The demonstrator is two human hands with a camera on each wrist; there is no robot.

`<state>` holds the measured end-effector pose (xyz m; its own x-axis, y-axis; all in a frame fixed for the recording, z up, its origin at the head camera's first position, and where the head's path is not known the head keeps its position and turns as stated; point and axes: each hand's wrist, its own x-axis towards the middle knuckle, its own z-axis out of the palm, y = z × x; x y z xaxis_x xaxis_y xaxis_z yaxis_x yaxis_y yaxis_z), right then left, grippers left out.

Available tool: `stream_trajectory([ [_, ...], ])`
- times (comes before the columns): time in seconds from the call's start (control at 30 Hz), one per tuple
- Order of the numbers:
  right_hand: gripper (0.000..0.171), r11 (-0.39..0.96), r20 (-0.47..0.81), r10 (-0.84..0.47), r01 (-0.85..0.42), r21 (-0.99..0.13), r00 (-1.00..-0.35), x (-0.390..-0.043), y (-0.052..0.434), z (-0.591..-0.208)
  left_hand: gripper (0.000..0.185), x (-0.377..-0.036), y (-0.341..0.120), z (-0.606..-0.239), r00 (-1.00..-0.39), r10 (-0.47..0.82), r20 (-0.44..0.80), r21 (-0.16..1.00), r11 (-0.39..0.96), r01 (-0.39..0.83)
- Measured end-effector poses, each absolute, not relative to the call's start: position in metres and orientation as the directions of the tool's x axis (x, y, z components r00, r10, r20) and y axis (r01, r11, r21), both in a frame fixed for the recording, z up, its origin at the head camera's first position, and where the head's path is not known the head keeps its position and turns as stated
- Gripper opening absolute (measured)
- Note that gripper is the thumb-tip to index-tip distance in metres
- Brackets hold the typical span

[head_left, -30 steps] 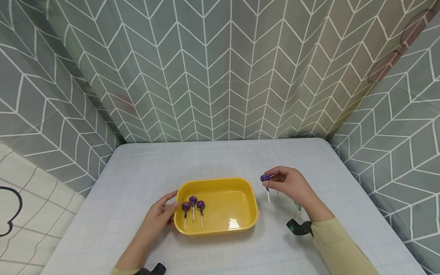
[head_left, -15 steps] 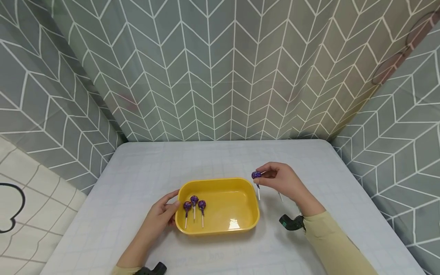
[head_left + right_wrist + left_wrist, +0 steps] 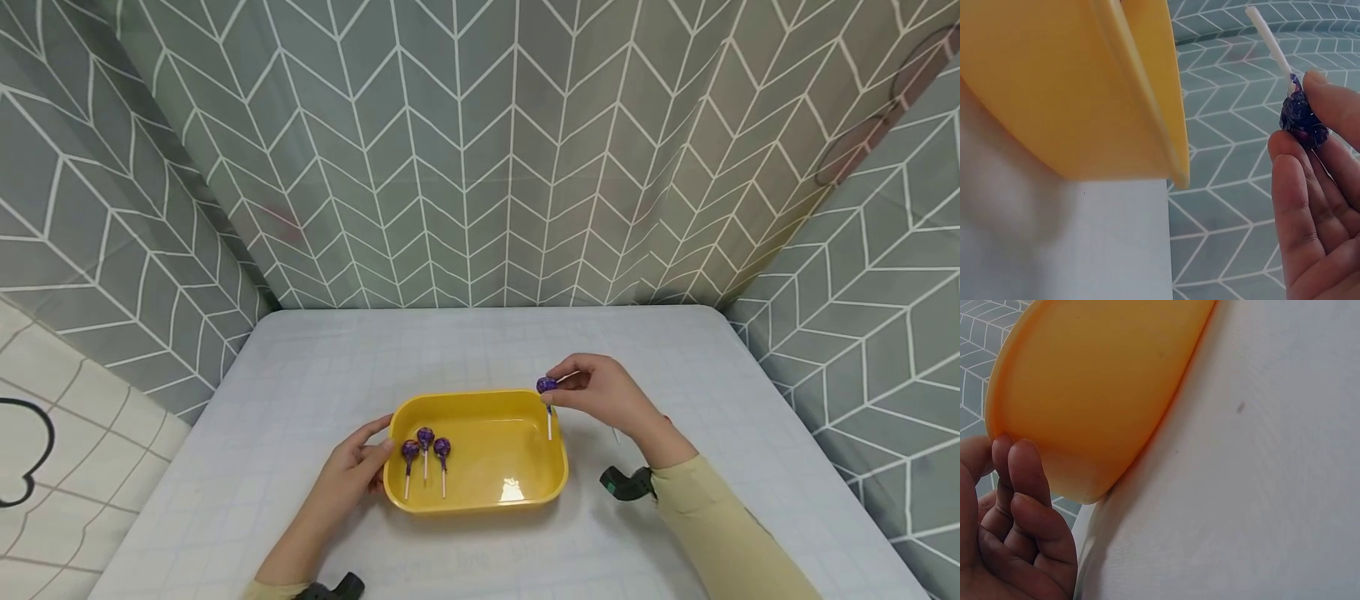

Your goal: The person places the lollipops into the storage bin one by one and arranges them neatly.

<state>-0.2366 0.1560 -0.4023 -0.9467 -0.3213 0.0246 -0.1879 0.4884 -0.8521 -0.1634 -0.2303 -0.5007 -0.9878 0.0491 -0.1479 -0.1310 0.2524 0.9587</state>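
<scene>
Your right hand [image 3: 600, 393] pinches a purple-wrapped lollipop [image 3: 547, 385] by its head, the white stick hanging straight down over the right rear corner of the yellow tray [image 3: 551, 483]. The tray is oblong with rounded corners and glossy inside, and sits near the front middle of the table. Three more purple lollipops [image 3: 425, 440] lie side by side at its left end, sticks pointing toward you.
</scene>
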Motion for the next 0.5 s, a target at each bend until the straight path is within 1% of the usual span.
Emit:
stream_trajectory([
  [0.17,0.038,0.458,0.012,-0.362,-0.189,-0.869,-0.932,-0.24,0.146,-0.402,0.044,-0.163,-0.23,-0.501,-0.988,0.053,-0.147,0.96,0.247,-0.129],
  [0.5,0.032,0.486,-0.003,-0.407,-0.214,-0.847,-0.914,-0.244,0.122,-0.396,0.046,-0.162,-0.23,-0.498,-0.985,0.047,-0.166,0.96,0.236,-0.151],
])
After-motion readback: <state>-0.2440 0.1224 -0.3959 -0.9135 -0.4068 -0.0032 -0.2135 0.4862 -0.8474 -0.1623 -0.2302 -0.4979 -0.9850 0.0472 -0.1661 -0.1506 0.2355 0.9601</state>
